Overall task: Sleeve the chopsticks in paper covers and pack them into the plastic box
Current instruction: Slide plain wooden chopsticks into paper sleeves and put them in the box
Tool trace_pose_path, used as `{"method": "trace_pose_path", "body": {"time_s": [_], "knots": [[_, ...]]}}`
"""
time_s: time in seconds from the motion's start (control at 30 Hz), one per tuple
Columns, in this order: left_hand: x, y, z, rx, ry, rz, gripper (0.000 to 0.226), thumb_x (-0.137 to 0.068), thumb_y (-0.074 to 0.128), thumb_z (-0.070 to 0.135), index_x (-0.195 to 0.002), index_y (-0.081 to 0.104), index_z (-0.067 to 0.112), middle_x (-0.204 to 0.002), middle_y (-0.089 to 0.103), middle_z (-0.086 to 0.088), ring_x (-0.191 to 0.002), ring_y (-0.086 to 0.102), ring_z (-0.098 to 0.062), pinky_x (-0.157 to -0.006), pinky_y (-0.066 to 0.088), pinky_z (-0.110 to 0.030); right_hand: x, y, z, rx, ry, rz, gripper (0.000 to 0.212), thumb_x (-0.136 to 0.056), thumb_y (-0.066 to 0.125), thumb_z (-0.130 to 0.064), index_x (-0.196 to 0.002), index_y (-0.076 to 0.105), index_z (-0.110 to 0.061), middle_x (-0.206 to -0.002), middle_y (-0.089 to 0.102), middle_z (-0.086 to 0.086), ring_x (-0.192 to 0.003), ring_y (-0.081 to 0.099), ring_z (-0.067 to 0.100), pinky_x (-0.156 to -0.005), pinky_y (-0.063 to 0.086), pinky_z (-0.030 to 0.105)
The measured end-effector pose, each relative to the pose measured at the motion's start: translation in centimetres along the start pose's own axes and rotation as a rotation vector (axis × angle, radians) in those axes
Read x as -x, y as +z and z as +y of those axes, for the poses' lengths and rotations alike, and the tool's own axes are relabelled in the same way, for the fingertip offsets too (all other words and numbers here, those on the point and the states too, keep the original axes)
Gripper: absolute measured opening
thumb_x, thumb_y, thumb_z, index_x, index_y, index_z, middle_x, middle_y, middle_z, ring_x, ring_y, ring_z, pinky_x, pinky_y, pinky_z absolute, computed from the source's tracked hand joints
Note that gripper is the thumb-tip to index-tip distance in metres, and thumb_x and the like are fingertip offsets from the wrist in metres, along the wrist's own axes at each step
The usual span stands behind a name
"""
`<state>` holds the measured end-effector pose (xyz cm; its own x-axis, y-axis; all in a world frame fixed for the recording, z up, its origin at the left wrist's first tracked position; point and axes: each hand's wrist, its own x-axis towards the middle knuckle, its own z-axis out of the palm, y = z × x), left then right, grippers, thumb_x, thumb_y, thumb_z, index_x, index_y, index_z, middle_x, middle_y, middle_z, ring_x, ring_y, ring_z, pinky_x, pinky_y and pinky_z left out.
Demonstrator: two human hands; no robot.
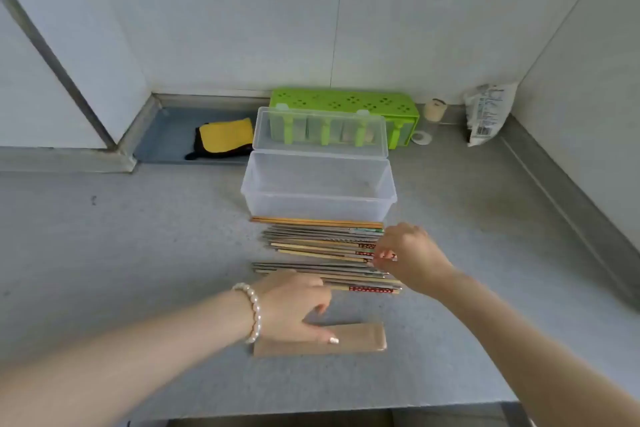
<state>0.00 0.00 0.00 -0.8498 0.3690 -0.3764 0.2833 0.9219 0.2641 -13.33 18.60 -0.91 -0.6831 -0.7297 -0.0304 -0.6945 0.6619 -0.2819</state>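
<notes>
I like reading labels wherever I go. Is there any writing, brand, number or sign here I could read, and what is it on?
None can be read.
White packet by the right wall: dark print and what may be a barcode, too blurred to read.
Chopsticks: red dotted bands, a pattern only.
Green holder, plastic box, paper cover: no text visible.

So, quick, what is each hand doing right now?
Left hand: open, fingers resting on the paper covers, gripping nothing.
Right hand: fingertips pinching at the chopsticks; a firm hold cannot be told.

Chopsticks [322,250] before open, empty box [318,198]
</notes>
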Motion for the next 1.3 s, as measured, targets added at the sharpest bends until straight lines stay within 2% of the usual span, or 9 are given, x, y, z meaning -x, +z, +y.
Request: {"method": "trace_pose_path", "body": {"time_s": [0.17,0.3,0.47,0.63,0.77,0.83,1.0,1.13,1.3], "knots": [[-1.3,3.6,0.3,0.006,0.046,0.017,0.060,-0.068,0.059,0.070,-0.101,0.047,0.022,-0.099,0.046,0.011,-0.085,0.044,-0.010,-0.068,0.037,-0.026,-0.1,1.6,1.7,0.039,-0.050,0.044,0.009,-0.082,0.067,-0.025,-0.085,0.071,-0.018,-0.084,0.065,-0.005,-0.079,0.049,0.012,-0.078,0.028,0.024],[-1.6,5.4,0.1,-0.019,0.087,0.121,0.057,-0.073,0.058,0.065,-0.110,0.045,0.025,-0.110,0.044,0.011,-0.088,0.038,-0.004,-0.073,0.040,-0.024,0.6,2.0,2.6,-0.038,-0.057,0.083,0.008,-0.079,0.072,-0.025,-0.080,0.072,-0.017,-0.072,0.056,-0.012,-0.066,0.046,0.004,-0.069,0.035,0.021],[-1.1,6.4,-0.2,-0.019,0.065,0.229,0.040,-0.078,0.058,0.058,-0.101,0.045,0.028,-0.101,0.040,0.015,-0.088,0.042,-0.005,-0.079,0.044,-0.027,2.6,2.1,1.7,-0.119,-0.017,0.116,0.009,-0.078,0.074,-0.024,-0.078,0.072,-0.015,-0.073,0.060,-0.005,-0.064,0.048,0.005,-0.062,0.039,0.021],[0.1,7.2,0.9,-0.075,0.003,0.359,0.039,-0.076,0.062,0.055,-0.090,0.039,0.028,-0.095,0.039,0.012,-0.085,0.042,-0.010,-0.076,0.041,-0.027,5.9,3.1,-0.8,-0.109,-0.006,0.108,0.013,-0.076,0.074,-0.028,-0.081,0.073,-0.016,-0.068,0.057,-0.010,-0.062,0.047,0.000,-0.056,0.033,0.009],[1.7,7.9,1.4,-0.031,-0.078,0.467,0.036,-0.075,0.065,0.050,-0.088,0.040,0.028,-0.098,0.043,0.008,-0.094,0.048,-0.014,-0.084,0.043,-0.032,8.1,3.7,-1.8,-0.074,0.073,0.142,0.014,-0.079,0.072,-0.025,-0.088,0.073,-0.015,-0.076,0.058,-0.005,-0.068,0.050,0.010,-0.061,0.036,0.020],[2.5,8.2,1.4,-0.046,-0.124,0.465,0.032,-0.077,0.064,0.048,-0.088,0.041,0.030,-0.100,0.044,0.007,-0.093,0.048,-0.015,-0.085,0.045,-0.034,9.0,4.0,-1.7,-0.087,0.129,0.169,0.013,-0.080,0.071,-0.023,-0.090,0.072,-0.014,-0.079,0.059,-0.003,-0.075,0.052,0.014,-0.067,0.036,0.022],[3.7,8.0,1.2,-0.093,-0.199,0.446,0.022,-0.082,0.059,0.044,-0.092,0.047,0.028,-0.103,0.044,0.009,-0.096,0.048,-0.012,-0.086,0.045,-0.031,10.0,4.3,-0.7,-0.180,0.256,0.276,0.011,-0.080,0.071,-0.021,-0.084,0.072,-0.011,-0.076,0.061,0.001,-0.075,0.055,0.018,-0.065,0.041,0.026],[3.1,8.0,0.7,-0.065,-0.198,0.447,0.018,-0.083,0.060,0.041,-0.084,0.049,0.027,-0.099,0.047,0.008,-0.090,0.049,-0.011,-0.081,0.045,-0.027,9.2,4.5,0.5,-0.175,0.321,0.296,0.008,-0.083,0.068,-0.019,-0.086,0.071,-0.013,-0.082,0.065,0.002,-0.078,0.057,0.019,-0.067,0.045,0.028],[2.2,8.2,-0.4,-0.021,-0.170,0.465,0.020,-0.080,0.063,0.040,-0.077,0.048,0.027,-0.092,0.047,0.010,-0.084,0.051,-0.012,-0.078,0.045,-0.026,6.5,4.8,1.6,-0.232,0.338,0.320,0.010,-0.084,0.067,-0.020,-0.090,0.071,-0.013,-0.086,0.063,0.003,-0.080,0.055,0.018,-0.067,0.041,0.025]]}}
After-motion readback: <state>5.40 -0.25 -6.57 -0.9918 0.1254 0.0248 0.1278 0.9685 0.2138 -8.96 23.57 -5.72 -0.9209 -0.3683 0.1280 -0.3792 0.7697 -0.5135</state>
